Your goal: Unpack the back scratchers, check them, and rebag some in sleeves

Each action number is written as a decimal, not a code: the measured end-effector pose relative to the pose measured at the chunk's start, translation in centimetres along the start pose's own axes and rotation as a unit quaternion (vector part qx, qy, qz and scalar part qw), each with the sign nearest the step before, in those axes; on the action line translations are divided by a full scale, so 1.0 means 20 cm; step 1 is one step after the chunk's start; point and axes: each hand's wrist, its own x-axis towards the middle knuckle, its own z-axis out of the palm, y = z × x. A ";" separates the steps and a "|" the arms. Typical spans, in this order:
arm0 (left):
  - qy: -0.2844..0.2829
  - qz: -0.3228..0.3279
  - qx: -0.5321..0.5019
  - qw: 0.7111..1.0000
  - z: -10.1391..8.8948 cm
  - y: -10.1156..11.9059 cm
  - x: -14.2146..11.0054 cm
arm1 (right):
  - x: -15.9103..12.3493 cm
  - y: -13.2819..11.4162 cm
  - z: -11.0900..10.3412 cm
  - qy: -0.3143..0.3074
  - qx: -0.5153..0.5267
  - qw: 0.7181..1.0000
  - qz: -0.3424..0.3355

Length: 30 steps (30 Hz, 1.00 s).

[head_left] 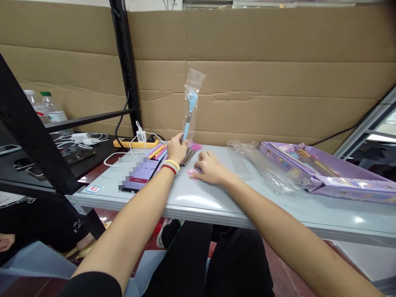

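My left hand [177, 148] is closed round the lower end of a clear plastic sleeve [192, 99] that stands upright, with a blue hand-shaped back scratcher [189, 111] inside it. A beaded bracelet sits on that wrist. My right hand [208, 167] rests on the grey table [235, 198], its fingers curled down onto a small pink item [192, 171] on the table. Just beyond my hands lie several pink scratchers [194, 147] and a few coloured sticks [157, 152].
A phone [140, 175] lies on the table at the left. A purple toy box [324, 175] and crumpled clear plastic [260, 167] lie at the right. A yellow power strip [136, 142] with cables sits behind; a black rack post [123, 62] and cardboard wall stand at the back.
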 end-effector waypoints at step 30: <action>-0.200 0.181 0.112 0.956 -0.03 0.01 -0.03 | -0.08 0.41 -0.16 0.617 0.116 0.750 0.209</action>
